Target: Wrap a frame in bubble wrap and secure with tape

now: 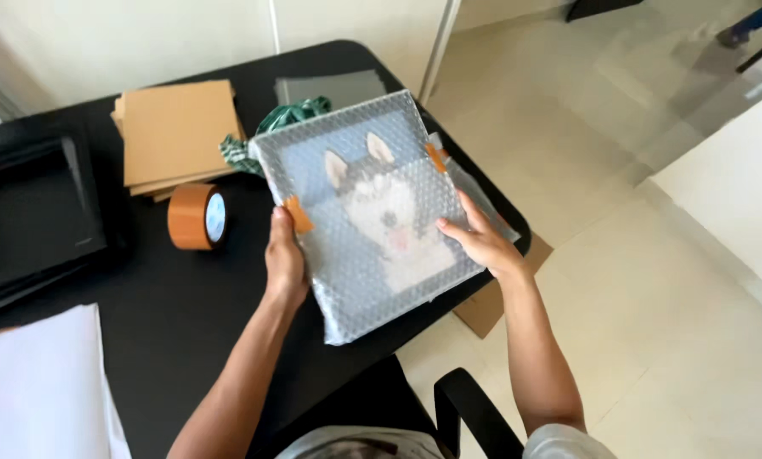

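Bubble-wrapped dog picture [372,212] held tilted above the black table [169,314].
Left hand [285,259] clasps its left edge by a tape tab; right hand [480,240] grips the right edge. Brown tape roll [197,217] and cardboard sheets [175,132] lie nearby.

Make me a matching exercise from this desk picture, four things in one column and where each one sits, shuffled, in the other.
Things:
1. bubble-wrapped dog picture
2. roll of brown tape
3. stack of cardboard sheets
4. white sheet

Places:
A. near left corner of the black desk
B. standing on edge, just in front of the cardboard
C. held between the left hand and right hand
D. lying flat at the far side of the desk

Pairs: 1-C, 2-B, 3-D, 4-A
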